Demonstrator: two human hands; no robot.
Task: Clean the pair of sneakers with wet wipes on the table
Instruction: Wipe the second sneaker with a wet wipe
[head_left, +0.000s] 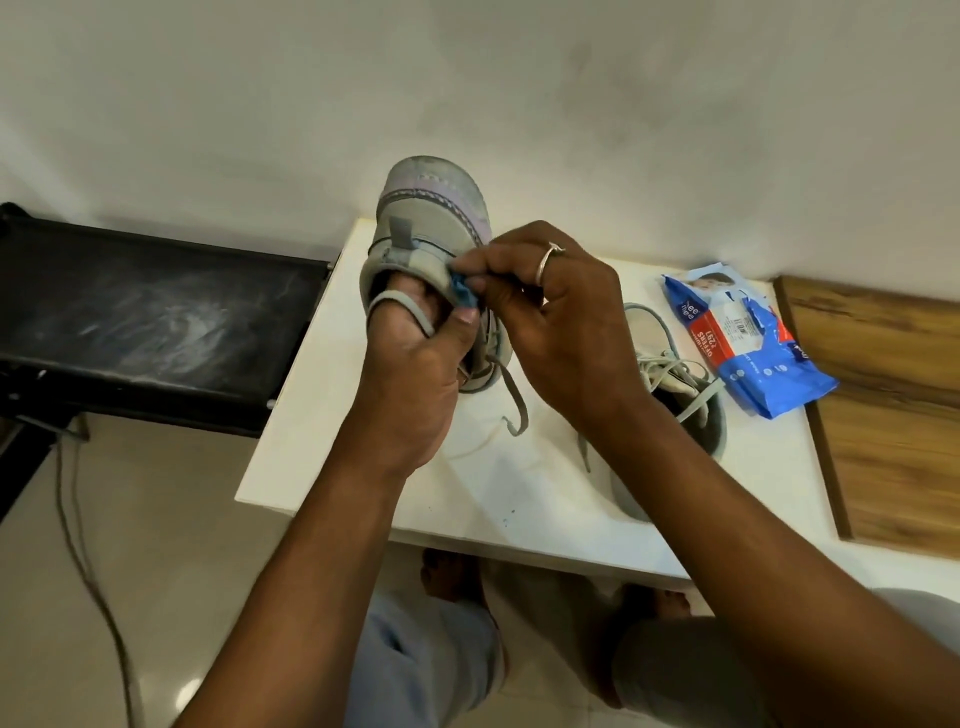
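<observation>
A grey sneaker (428, 208) with lilac trim is held up above the white table (498, 499), heel towards me. My left hand (415, 374) grips it, fingers pushed inside the opening and thumb on the outside. My right hand (545, 312), with a ring on one finger, pinches a small crumpled blue wipe (464, 295) against the shoe's collar. The second grey sneaker (685, 384) lies on the table to the right, partly hidden behind my right forearm. A blue and white wet wipes pack (753, 343) lies beyond it.
A black treadmill belt (145, 312) stands left of the table, a cable (78, 519) trailing on the tiled floor. A wooden board (893, 415) adjoins the table's right side. White wall (467, 104) behind. My bare feet and knees show under the table's near edge.
</observation>
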